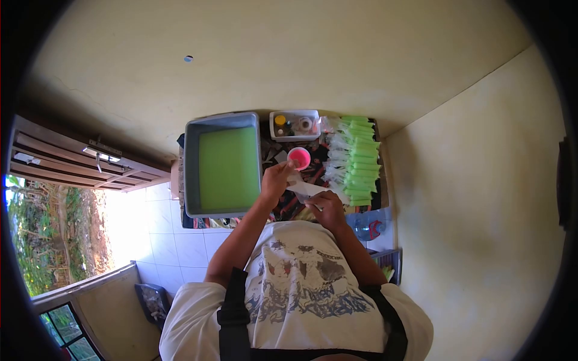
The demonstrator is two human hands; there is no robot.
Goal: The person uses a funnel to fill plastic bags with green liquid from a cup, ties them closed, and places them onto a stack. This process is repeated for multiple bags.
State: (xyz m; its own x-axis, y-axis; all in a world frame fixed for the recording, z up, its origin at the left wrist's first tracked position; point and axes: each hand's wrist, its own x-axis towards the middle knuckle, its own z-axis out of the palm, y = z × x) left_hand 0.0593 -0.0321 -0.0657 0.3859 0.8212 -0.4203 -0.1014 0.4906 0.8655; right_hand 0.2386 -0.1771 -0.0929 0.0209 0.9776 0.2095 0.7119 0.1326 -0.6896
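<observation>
Between my hands stretches a thin, clear plastic bag [306, 189]. My left hand [276, 183] pinches its upper left end, with the fingertips right at the near side of a pink-lined cup [298, 158]. My right hand [328, 209] is closed on the bag's lower right part, close to the table's front edge. To the left is a large grey tub [191, 168] holding pale green liquid [227, 168]. Filled green plastic tubes [362, 161] lie in a stacked row on the right, their clear ends pointing left.
A white container [295, 136] with a yellow-lidded jar and small items stands at the back. The dark patterned tablecloth [289, 207] covers the table against the wall. Below its right side are a clear bottle [368, 225] and a crate [388, 265]. An open door [90, 153] is at left.
</observation>
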